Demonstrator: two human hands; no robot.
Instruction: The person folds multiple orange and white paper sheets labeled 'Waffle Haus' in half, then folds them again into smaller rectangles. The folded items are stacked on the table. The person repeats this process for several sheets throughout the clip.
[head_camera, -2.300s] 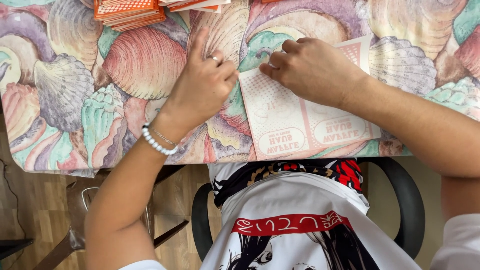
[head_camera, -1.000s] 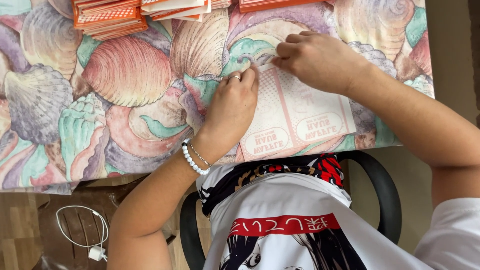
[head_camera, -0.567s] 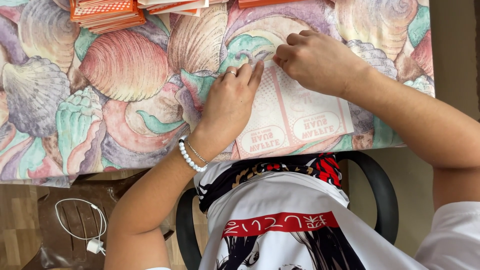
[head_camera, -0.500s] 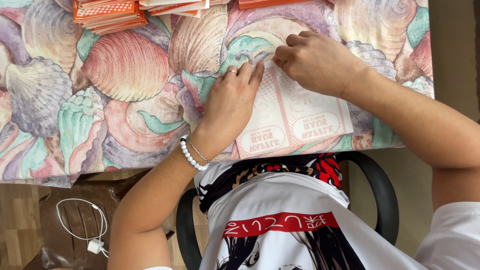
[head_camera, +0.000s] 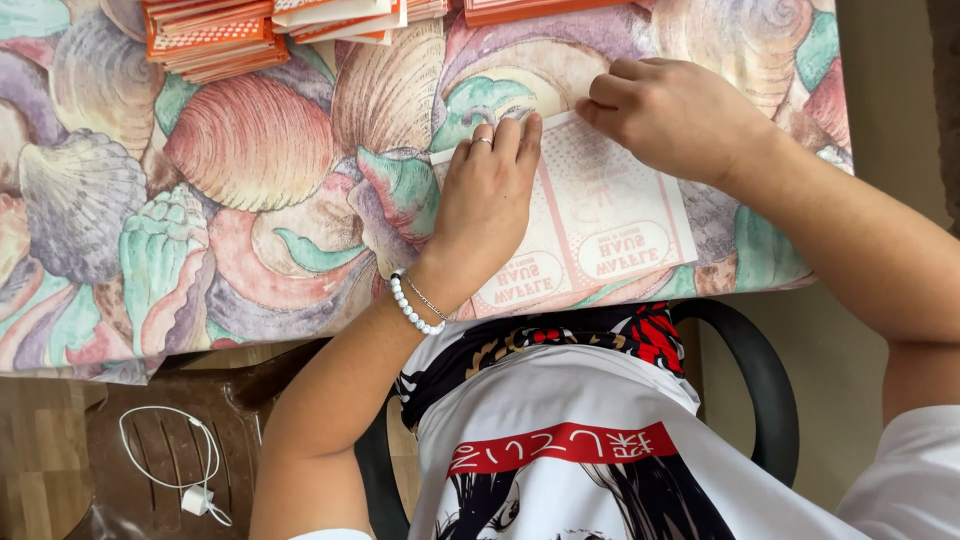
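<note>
Two hands (head_camera: 490, 200), one flat printed card sheet (head_camera: 610, 215), three orange stacks (head_camera: 215, 40), one white cable (head_camera: 175, 465).

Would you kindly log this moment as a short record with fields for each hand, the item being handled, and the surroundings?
left hand: left hand lies flat, pressing on the left half of the sheet
right hand: right hand curled, fingertips pinching the sheet's far edge
item: flat printed card sheet, white with pink print, lying on the table
surface: shell-patterned tablecloth
far edge: orange card stacks
wrist: white bead bracelet on the left wrist
floor: white cable with plug
</note>
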